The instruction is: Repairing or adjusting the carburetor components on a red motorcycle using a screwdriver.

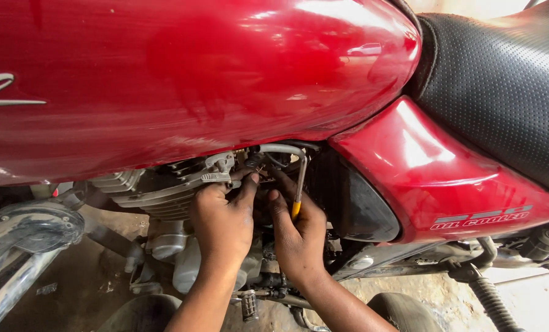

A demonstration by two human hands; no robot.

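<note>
The screwdriver (298,192) stands nearly upright under the red tank (182,80), its thin metal shaft rising toward a bent grey pipe (284,149), its yellow handle low in the right hand (299,237). The tip is lost in shadow, so where it sits cannot be told. The left hand (222,221) lies just beside, fingers pressed on a small dark part, perhaps the carburettor (256,165), tucked behind the finned grey engine (157,190). Both hands are smeared with grease.
</note>
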